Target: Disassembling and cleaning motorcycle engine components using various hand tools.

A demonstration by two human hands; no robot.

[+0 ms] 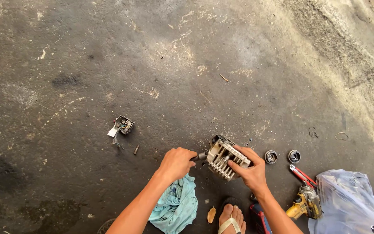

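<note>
Two hands at work: both meet at lower centre of the frame, over a stained concrete floor.
Right hand: fingers wrapped over the finned metal housing, clamping it just above the floor.
Left hand: closed in a fist round a dark tool handle whose tip meets the housing's left end.
Step in hand, as judged: driving or loosening something at the housing's end.
Recommended practice: keep the tool in line with the housing, brace the fins firmly so the part cannot twist, keep right fingers off the tool's line.
Beneath the left forearm: teal rag, close by.
Right of the housing: two round bearings side by side; red-handled pliers near them.
Lower right: yellow power driver against a clear plastic bag.
Left of centre: small removed part and a loose bolt, well apart from the hands.
Obstructions: sandalled foot directly below the housing; a slip of the tool could reach it.
</note>
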